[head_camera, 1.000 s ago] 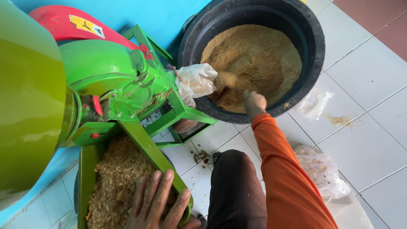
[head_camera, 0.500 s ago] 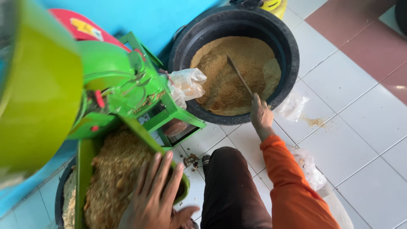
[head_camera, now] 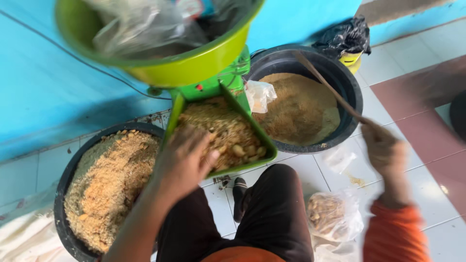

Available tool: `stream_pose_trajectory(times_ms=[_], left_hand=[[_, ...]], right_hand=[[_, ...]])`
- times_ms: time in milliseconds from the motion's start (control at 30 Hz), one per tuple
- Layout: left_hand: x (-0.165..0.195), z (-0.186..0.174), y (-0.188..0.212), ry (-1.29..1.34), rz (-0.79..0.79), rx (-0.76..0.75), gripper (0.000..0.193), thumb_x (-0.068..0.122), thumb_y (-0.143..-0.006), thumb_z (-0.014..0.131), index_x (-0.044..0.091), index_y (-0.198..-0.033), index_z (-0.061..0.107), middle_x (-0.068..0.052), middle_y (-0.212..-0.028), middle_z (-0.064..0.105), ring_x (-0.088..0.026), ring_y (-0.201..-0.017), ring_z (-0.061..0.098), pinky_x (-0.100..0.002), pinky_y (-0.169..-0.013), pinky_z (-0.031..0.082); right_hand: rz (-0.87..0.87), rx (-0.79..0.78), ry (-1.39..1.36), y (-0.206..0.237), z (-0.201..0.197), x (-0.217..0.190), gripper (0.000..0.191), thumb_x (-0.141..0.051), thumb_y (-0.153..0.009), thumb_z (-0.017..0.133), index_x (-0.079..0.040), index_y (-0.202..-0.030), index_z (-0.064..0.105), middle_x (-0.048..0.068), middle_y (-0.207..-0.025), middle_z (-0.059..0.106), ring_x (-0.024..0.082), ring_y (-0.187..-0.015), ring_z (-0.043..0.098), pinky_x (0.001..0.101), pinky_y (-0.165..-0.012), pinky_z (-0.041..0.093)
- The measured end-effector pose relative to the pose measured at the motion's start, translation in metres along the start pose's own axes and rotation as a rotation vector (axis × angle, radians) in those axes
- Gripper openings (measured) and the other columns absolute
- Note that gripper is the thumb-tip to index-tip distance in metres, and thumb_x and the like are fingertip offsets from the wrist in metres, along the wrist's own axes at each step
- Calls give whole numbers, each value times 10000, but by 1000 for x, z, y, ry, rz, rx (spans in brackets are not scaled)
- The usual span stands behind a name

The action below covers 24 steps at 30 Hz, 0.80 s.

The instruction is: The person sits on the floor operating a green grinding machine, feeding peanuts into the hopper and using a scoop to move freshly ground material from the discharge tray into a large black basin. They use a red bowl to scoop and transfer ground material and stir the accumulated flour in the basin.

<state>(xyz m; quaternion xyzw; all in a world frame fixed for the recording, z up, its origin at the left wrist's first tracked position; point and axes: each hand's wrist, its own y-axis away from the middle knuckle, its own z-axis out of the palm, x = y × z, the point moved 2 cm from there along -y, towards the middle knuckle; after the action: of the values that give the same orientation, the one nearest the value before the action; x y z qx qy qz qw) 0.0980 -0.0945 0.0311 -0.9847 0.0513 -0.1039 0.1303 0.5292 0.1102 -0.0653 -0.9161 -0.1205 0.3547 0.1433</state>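
My left hand (head_camera: 183, 161) rests, fingers spread, on the coarse brown material in the sloping green chute (head_camera: 221, 131) of a green grinding machine. Above it hangs the machine's green hopper bowl (head_camera: 160, 53) with clear plastic inside. My right hand (head_camera: 386, 150), in an orange sleeve, grips a thin wooden stick (head_camera: 327, 87) that reaches up over the black tub of fine brown meal (head_camera: 301, 109). A clear plastic bag (head_camera: 259, 94) hangs at the machine's outlet over that tub.
A second black tub of coarser crumbs (head_camera: 104, 187) stands at the left under the chute. A clear bag of nuts (head_camera: 332, 216) lies on the white floor tiles by my knee. A black bag (head_camera: 347, 34) sits against the blue wall.
The view has swung left and up, showing the hopper and left tub. My right hand has lifted the stick out of the fine meal. My left hand stays on the chute's contents.
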Motion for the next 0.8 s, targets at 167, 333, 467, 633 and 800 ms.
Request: stream_pose_trajectory(times_ms=[167,333,467,633,800], left_hand=[[-36,17,12,0,-95,27,523,418,-1072,395,35,-1337,632,-159,-1435,604,-348,-1404,492,-531,-1210,280],[-39,36,6,-53,-114,-96,546,437,-1081,353,44,-1398,561,-153,-1472,531,-355,-1434,418,-556,-1213,237],[-39,38,4,-24,-115,-47,517,442,-1061,395,78,-1389,560,-147,-1445,544,-362,-1414,432,-572,-1201,233],[-38,41,4,18,-115,-20,509,445,-1041,444,90,-1385,566,-134,-1430,558,-346,-1399,457,-559,-1210,234],[-39,42,2,70,-111,30,475,427,-1012,499,107,-1348,600,-134,-1416,572,-326,-1357,492,-550,-1202,245]], right_hand=[[-738,-48,303,13,-117,-147,193,-107,-962,832,-58,-1141,777,52,-966,739,159,-775,672,272,-636,529],[-890,14,559,41,-133,-281,284,-174,-860,807,-90,-1129,769,27,-910,678,189,-745,651,333,-633,532],[-1130,-28,797,50,-122,-333,373,-106,-854,695,-61,-1224,722,18,-843,620,168,-677,612,301,-561,511],[-1017,-269,957,35,-101,-318,298,-322,-990,623,-105,-1186,683,3,-809,577,135,-678,616,292,-542,511],[-1590,599,1118,34,-51,-325,267,-108,-1013,551,-225,-1252,568,-43,-1157,638,117,-1028,662,221,-857,604]])
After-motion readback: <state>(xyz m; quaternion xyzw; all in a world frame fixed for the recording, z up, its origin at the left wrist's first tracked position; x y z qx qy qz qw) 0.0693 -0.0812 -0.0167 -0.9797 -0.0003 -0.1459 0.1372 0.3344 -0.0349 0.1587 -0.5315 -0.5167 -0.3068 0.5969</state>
